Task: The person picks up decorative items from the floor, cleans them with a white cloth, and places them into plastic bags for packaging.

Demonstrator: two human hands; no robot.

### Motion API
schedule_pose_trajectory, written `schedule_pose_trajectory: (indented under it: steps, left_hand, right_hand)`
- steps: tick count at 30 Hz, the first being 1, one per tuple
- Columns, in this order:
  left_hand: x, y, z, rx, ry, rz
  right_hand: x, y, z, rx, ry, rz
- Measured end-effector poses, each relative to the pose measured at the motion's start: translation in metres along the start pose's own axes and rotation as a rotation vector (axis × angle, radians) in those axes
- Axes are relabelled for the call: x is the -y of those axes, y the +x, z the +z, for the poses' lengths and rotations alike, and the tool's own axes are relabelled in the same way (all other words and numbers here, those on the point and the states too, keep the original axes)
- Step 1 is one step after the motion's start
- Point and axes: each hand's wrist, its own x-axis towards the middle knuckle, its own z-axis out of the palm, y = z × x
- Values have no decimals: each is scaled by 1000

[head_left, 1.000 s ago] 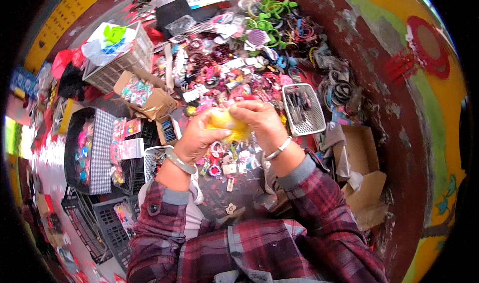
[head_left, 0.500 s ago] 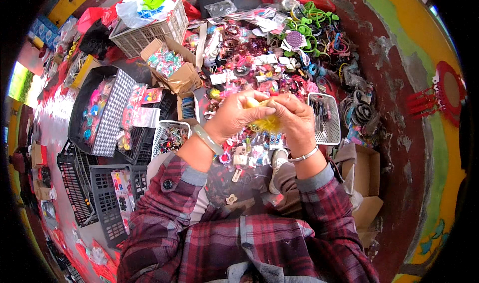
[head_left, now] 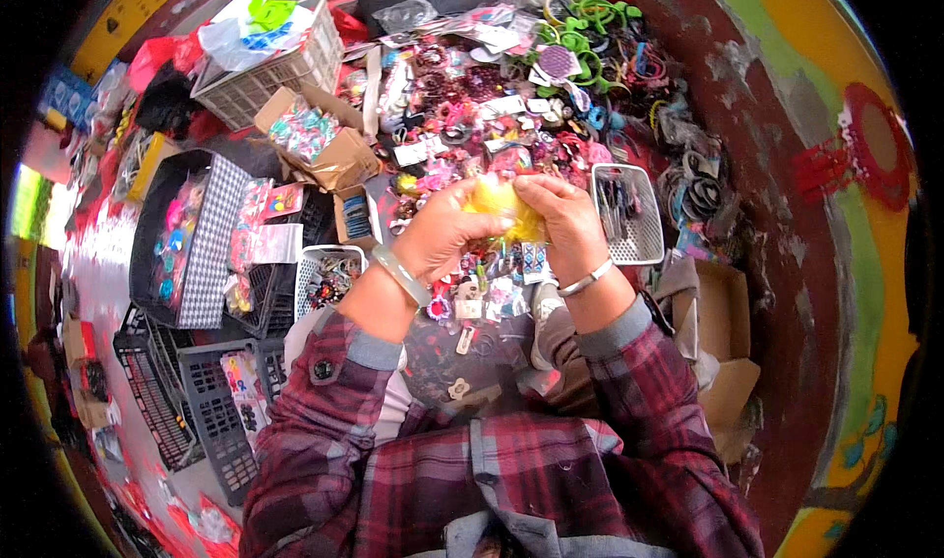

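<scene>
A bright yellow fluffy piece [head_left: 500, 202], its exact kind too blurred to tell, is stretched between my two hands over the middle of the pile. My left hand [head_left: 441, 234] pinches one side with thumb and fingers, a pale bangle round its wrist. Opposite it, my right hand [head_left: 570, 222] grips the other edge between thumb and forefinger, below it a silver bangle. Under and beyond both hands spreads a heap of small colourful hair accessories [head_left: 472, 116], many of them pink and red.
White plastic baskets stand right [head_left: 657, 226] and left [head_left: 304, 271] of my hands. Further left are an open cardboard box [head_left: 349, 160] of small packets, a black case [head_left: 147, 253], black crates [head_left: 218, 430] and a large pale crate [head_left: 315, 66]. Green headbands [head_left: 590, 17] lie far right.
Both hands have drawn slightly apart, and more of the yellow fluffy piece now shows, spread between them instead of bunched below the fingers. The whole view has shifted a little.
</scene>
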Motion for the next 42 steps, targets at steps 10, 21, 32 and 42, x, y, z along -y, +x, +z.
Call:
schedule_pose_trajectory:
  steps: [10, 21, 32, 42]
  left_hand:
    - [3, 9, -8, -100, 200, 84]
    - [20, 15, -8, -93, 293, 28]
    - [33, 30, 2, -175, 251, 21]
    - [22, 14, 11, -84, 164, -53]
  right_hand:
    - [30, -60, -45, -228, -889, -769]
    - [-84, -297, -453, -1132, -1143, 386]
    - [-114, -262, -464, -1148, -1602, 152]
    - [-42, -260, -493, -1203, -215, -462]
